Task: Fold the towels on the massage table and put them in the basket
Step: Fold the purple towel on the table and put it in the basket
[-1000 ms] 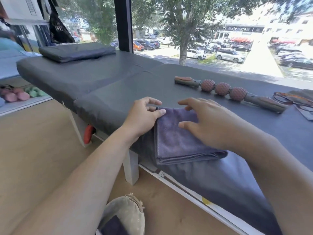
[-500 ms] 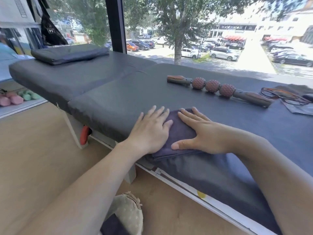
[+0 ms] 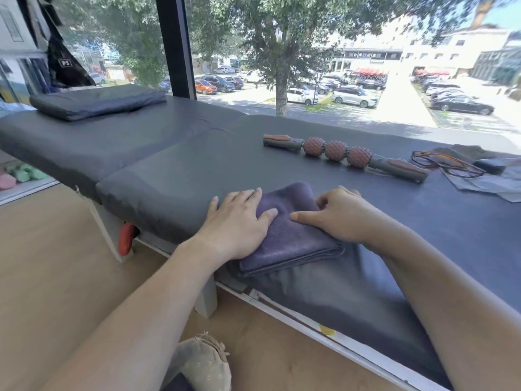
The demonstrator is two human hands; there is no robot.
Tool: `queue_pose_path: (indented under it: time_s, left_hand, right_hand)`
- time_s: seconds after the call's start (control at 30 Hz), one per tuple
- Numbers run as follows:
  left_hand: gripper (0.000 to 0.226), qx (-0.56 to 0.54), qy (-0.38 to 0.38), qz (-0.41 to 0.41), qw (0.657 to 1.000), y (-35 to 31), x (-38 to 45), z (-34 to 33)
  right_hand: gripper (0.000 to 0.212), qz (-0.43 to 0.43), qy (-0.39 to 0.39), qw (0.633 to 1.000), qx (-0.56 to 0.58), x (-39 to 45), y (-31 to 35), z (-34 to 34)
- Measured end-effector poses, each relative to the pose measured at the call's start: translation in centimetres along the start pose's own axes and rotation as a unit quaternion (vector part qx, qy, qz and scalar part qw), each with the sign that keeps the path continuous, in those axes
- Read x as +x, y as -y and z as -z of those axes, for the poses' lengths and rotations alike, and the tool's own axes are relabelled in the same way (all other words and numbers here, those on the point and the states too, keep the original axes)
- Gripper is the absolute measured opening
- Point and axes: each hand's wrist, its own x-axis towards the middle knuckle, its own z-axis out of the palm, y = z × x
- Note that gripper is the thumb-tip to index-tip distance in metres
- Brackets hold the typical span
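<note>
A folded purple towel (image 3: 284, 235) lies near the front edge of the dark grey massage table (image 3: 183, 170). My left hand (image 3: 236, 221) presses flat on the towel's left side, fingers straight. My right hand (image 3: 335, 215) is at the towel's right side: the thumb lies on top and the fingers curl round its far right edge. On the floor below, a beige woven basket (image 3: 203, 365) shows at the bottom edge, with something dark inside it.
A massage roller (image 3: 335, 150) with three red balls lies further back on the table. Glasses (image 3: 448, 165), a small dark case and grey cloth (image 3: 479, 184) lie at the right. A dark cushion (image 3: 98, 101) sits at the far left end. Behind is a large window.
My right hand went from lying flat on the towel to curling its fingers round the right edge. My left hand stays flat on the left side. The towel looks more compact than a second ago.
</note>
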Motion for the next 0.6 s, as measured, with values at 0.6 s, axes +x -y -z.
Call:
queue_pose_path:
  time_s: [0.6]
  left_hand:
    - [0.037,-0.564,0.074,-0.062,0.820,0.5,1.4,3.0]
  right_hand:
    - [0.046,0.073,0.130,0.946,0.287,-1.0,-1.1,6.0]
